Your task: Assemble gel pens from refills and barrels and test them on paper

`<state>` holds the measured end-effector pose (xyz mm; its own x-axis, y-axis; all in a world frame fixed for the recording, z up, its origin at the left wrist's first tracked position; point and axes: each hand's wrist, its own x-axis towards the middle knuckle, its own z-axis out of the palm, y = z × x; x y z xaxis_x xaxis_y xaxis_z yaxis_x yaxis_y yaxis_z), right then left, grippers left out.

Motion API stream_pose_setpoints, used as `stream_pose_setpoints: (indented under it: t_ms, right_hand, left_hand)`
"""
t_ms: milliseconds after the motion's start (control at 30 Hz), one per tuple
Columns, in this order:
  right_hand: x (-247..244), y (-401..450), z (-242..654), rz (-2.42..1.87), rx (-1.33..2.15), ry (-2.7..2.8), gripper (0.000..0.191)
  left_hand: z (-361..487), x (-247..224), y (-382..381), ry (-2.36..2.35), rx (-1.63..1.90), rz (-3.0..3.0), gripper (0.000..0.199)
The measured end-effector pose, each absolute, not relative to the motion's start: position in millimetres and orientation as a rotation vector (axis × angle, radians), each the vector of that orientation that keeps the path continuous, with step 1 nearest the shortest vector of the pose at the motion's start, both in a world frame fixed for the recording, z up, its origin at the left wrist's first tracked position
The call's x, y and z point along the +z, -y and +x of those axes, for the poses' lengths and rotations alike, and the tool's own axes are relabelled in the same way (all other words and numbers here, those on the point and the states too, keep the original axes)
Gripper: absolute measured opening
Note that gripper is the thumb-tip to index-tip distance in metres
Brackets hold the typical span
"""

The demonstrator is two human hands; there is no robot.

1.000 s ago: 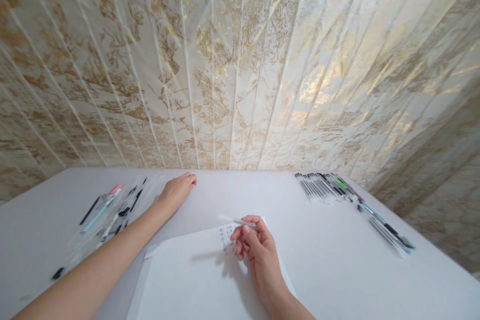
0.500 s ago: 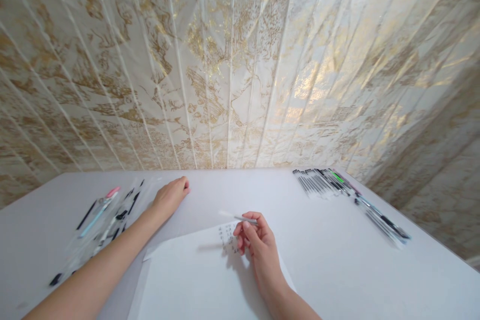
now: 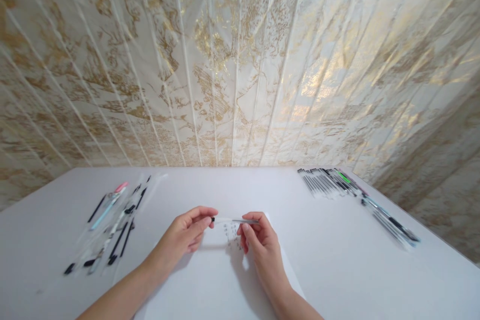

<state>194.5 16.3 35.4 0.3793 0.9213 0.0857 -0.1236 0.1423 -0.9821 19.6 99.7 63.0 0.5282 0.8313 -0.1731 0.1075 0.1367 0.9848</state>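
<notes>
Above a sheet of paper (image 3: 210, 280), my two hands face each other. The thumb and fingers of my right hand (image 3: 258, 240) pinch a slim pen (image 3: 245, 221) that lies nearly level, its dark grey end in my grip and its pale end pointing left. My left hand (image 3: 191, 230) pinches a small black pen cap (image 3: 213, 219) at the pen's left end. Whether cap and pen touch is too blurred to tell. Small rows of handwriting (image 3: 230, 232) show on the paper below the pen.
Loose pens and pen parts (image 3: 120, 225) lie scattered on the left of the white table (image 3: 356, 270), a pink-topped one (image 3: 120, 187) among them. At the back right stands a neat row of pens (image 3: 322, 182), with more pens (image 3: 392, 222) in front. A gold-patterned curtain (image 3: 232, 60) hangs behind.
My left hand has come back from the table's far left to the pen and now holds a black cap. My right hand keeps the pen in about the same place.
</notes>
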Motion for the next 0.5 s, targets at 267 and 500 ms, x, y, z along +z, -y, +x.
stream_pose_setpoints:
  t_ms: [267, 500]
  right_hand:
    - [29.9, -13.7, 193.4, -1.23, 0.882, 0.945, 0.023]
    - [35.7, -11.9, 194.1, -1.271, 0.906, 0.993, 0.019]
  left_hand:
    - [20.1, 66.8, -89.8, -0.922, 0.772, 1.231, 0.032]
    - [20.1, 63.3, -91.7, -1.029, 0.817, 1.327, 0.031]
